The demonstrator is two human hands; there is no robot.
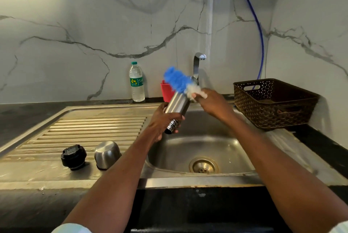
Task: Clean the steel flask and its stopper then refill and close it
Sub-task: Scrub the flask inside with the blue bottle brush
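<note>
Left grip (160, 119) clamps the tilted steel flask (177, 108) over the sink (188, 180); right grip (212, 103) clasps the brush (178, 82).

Home kitchen: steel sink (197, 149) with drainboard (84, 129), tap (197, 66), marble-look wall (94, 25), dark counter (28, 114)

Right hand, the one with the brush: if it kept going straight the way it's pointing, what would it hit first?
Likely the steel flask, just up-left of the right hand; the red tub sits behind it. Depth is unclear.
</note>
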